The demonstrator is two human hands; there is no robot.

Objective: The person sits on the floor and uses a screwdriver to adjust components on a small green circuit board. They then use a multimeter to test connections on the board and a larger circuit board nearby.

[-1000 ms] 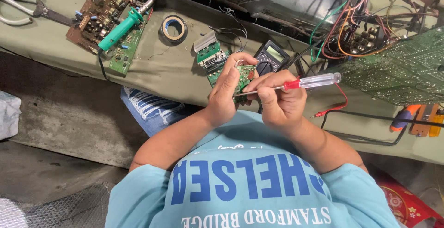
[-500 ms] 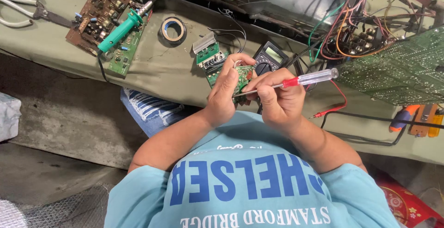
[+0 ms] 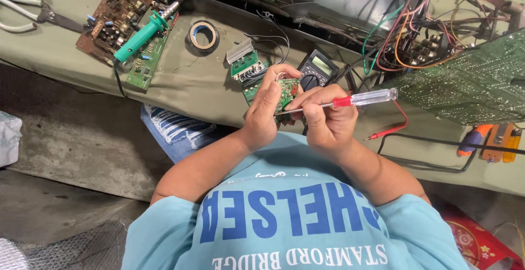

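My left hand [image 3: 266, 108] grips a small green circuit board [image 3: 288, 90] held up in front of my chest. My right hand [image 3: 326, 121] holds a screwdriver [image 3: 361, 99] with a clear handle and red collar; its thin shaft points left, and the tip rests against the lower edge of the board. Both hands are close together above the edge of the cloth-covered workbench [image 3: 186, 84]. My fingers hide much of the board.
On the bench lie a green-handled soldering iron [image 3: 143, 36] on brown and green boards, a tape roll [image 3: 203, 35], another small green board [image 3: 244, 65], a multimeter [image 3: 317, 67] with a red probe [image 3: 388, 130], a large green board [image 3: 470, 86], tangled wires [image 3: 415, 29] and scissors [image 3: 22, 15].
The hands stay together on the board and screwdriver, with only slight shifts. Nothing was picked up or put down.
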